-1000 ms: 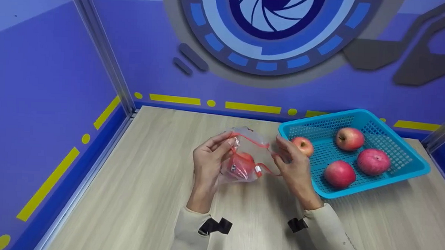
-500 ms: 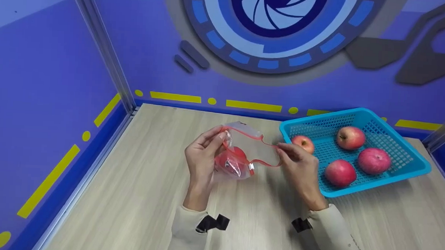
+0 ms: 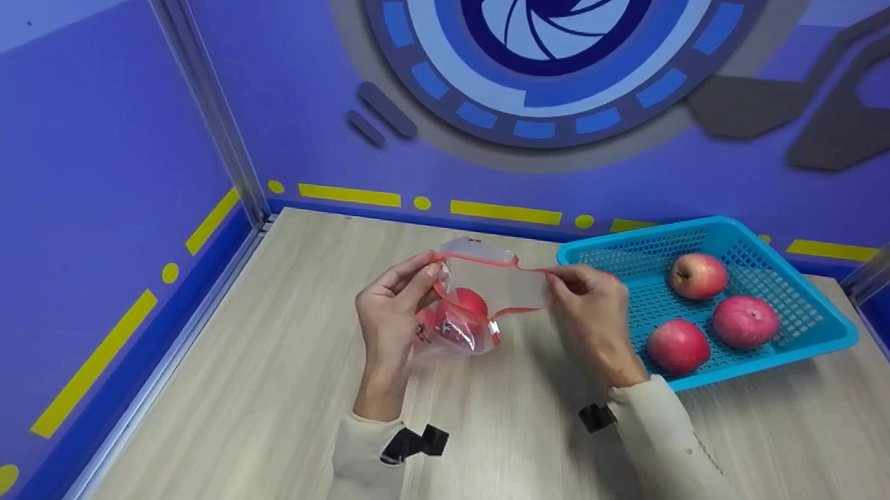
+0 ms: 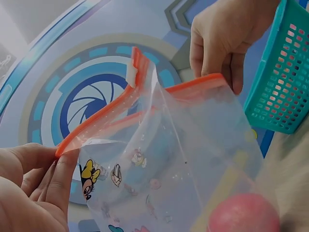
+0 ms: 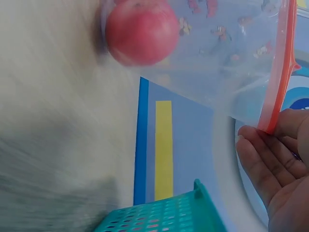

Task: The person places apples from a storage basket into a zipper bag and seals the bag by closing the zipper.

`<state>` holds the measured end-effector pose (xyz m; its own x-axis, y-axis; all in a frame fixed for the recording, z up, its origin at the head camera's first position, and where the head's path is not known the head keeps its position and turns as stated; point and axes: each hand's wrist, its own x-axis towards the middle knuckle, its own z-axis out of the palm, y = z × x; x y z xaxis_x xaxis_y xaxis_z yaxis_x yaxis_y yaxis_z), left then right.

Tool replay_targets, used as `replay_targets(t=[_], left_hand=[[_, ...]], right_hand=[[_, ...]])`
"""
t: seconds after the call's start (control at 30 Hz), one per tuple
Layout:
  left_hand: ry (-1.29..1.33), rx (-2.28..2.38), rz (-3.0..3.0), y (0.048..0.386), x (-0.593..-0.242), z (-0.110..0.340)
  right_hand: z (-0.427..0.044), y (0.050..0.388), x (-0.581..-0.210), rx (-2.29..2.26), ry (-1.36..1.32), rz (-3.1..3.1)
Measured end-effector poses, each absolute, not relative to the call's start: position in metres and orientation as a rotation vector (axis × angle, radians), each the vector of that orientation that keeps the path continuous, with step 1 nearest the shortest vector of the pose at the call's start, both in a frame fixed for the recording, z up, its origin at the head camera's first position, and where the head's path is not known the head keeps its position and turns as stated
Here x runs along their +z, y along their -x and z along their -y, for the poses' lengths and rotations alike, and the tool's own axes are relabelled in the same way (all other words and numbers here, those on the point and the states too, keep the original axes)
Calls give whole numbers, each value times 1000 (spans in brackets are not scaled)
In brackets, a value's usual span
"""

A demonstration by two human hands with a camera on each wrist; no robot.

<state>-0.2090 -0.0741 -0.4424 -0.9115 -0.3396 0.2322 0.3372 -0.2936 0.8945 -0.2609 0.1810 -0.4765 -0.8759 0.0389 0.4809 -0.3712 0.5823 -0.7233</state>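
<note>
A clear zip bag (image 3: 479, 249) with an orange-red zip edge and small cartoon prints hangs between both hands, its mouth spread wide. My left hand (image 3: 390, 304) pinches the left end of the zip edge. The right end is pinched by my right hand (image 3: 596, 309), thumb against fingers. Low inside the bag lies a red apple (image 3: 469, 302), also visible as a round apple (image 5: 142, 31) through the plastic in the right wrist view. A white slider (image 4: 131, 73) sits on the zip edge in the left wrist view.
To the right, a turquoise perforated basket (image 3: 774, 360) holds a yellowish-red apple (image 3: 699, 276), a dark pink apple (image 3: 746, 322) and a red apple (image 3: 679, 346). Another apple is mostly hidden behind my right hand. A blue wall (image 3: 293, 116) stands behind the wooden table (image 3: 258, 392).
My left hand has moved left with the bag. My right hand has closed its pinch on the zip edge, and the mouth is stretched wider. The right hand now covers most of one basket apple.
</note>
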Motion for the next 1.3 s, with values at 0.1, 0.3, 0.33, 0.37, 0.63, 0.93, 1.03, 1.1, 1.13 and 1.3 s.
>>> replay_targets(t=[0.1,0.3,0.33,0.37,0.63,0.93,1.03,1.1,1.13,1.3], left_hand=[[-14,-2281,1478,209,-440,76],[0,-2269,1388,208,-432,77],[-1,-2260,1389,208,-432,76],[0,-2249,1397,208,-431,76],[55,-2230,1457,210,-435,72],[43,-2223,1499,209,-439,69],[42,-2213,1519,209,-440,69],[42,-2210,1523,210,-441,69],[42,-2209,1526,210,-441,69],[33,-2206,1558,211,-444,68]], right_hand=[[-179,271,-469,1219,-290,2308],[-172,281,-461,1165,-377,2005],[-171,281,-462,1143,-375,2011],[-170,280,-463,1122,-369,2033],[-174,274,-467,1110,-299,2208],[-180,269,-459,1158,-342,2284],[-183,267,-458,1147,-383,2278],[-186,267,-458,1132,-413,2264],[-188,266,-458,1128,-429,2257],[-198,264,-460,1117,-488,2244]])
